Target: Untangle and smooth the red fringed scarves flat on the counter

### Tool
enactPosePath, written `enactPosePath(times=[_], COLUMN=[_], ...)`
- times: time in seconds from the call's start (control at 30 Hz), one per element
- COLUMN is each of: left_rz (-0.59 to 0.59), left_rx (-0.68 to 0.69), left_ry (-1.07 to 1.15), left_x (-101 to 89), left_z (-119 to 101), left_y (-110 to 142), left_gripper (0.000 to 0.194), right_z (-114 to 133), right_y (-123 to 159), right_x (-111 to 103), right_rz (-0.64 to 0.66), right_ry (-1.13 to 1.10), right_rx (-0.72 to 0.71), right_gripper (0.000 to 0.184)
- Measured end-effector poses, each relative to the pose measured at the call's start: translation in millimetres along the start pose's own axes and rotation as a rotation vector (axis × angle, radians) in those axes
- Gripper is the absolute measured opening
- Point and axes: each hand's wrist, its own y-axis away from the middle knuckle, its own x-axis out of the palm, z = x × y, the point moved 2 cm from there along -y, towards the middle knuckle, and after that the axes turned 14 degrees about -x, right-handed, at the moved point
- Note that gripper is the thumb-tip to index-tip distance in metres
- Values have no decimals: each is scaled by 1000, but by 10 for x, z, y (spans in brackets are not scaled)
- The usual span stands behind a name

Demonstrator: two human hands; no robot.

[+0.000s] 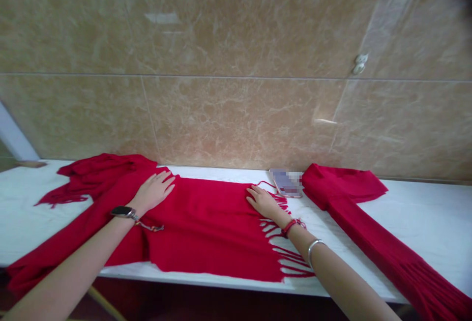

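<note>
Red fringed scarf [212, 230], lightly rippled; left hand [155, 193], right hand [264, 203], both spread flat atop

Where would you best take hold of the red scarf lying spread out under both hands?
Probably at the two corners of the fringed end of the red scarf, coming from the right and pinching the solid cloth. That end lies flat with its edge exposed, while the left side meets bunched cloth. The right hand rests near the far corner, beside the phone.

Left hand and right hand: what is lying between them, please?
In the head view, a spread stretch of red scarf lies between the left hand and the right hand.
</note>
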Motion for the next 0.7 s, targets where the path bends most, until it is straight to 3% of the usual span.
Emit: enactPosePath(times=[0.07,0.13,0.2,0.27,0.4,0.5,0.7], left_rz=[-133,-219,-168,-87,4,50,-38], left_rx=[-26,-173,-229,-202,-253,-290,-228], left_ry=[-47,-73,-78,-80,-135,-160,-360], left_x=[-151,-185,-83,70,228,192,48], left_z=[69,277,547,817,1192,1224,913], left_y=[91,243,404,515,495,409,446], left_gripper=[47,50,54,56,56,56,50], right_z=[-53,-92,-108,-106,-104,-121,-120], right_y=[-3,-6,-7,-4,18,35,46], right_x=[22,42,54,57,56,54,58], right_rz=[6,12,10,3,-10,-14,-14], right_ry=[18,28,32,37,39,28,18], right_rx=[3,5,8,2,-19,-18,-4], right_gripper=[43,44,44,43,42,42,43])
